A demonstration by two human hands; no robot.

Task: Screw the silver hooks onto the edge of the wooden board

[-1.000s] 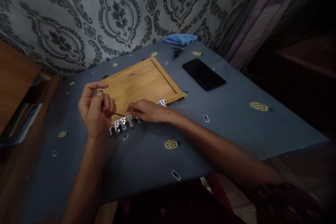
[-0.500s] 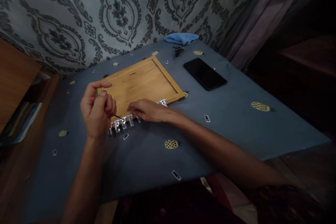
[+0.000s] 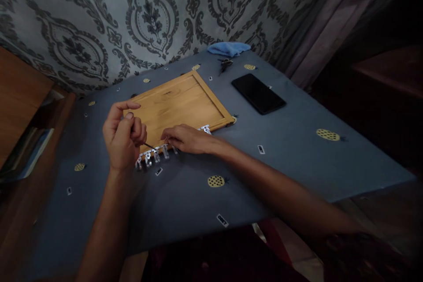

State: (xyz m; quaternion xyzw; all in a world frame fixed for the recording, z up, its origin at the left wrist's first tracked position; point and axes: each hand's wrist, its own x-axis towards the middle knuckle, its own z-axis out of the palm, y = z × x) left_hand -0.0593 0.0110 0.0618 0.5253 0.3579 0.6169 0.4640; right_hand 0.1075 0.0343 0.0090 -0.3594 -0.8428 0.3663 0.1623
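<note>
My left hand (image 3: 124, 136) is closed round a thin-shafted screwdriver (image 3: 150, 146). The fist hides its handle, and the index finger is raised and bent. The shaft slants down to the right, its tip at a silvery metal hook rail (image 3: 157, 154) with several hooks. That rail runs along the near edge of a framed wooden board (image 3: 178, 101) lying on the table. My right hand (image 3: 185, 138) lies over the middle of the rail, fingers bent down and pressed onto it. It covers part of the rail; the right end shows past the knuckles.
A black phone (image 3: 257, 93) lies right of the board on the blue patterned tablecloth (image 3: 291, 141). Small dark scissors (image 3: 225, 64) and a blue cloth (image 3: 228, 49) lie at the back by the patterned curtain (image 3: 152, 13). At the left stands a wooden shelf (image 3: 26, 97) with books or papers.
Both hands, the board and the hook rail keep nearly the same places. Only a very slight shift of the view and of the left hand shows.
</note>
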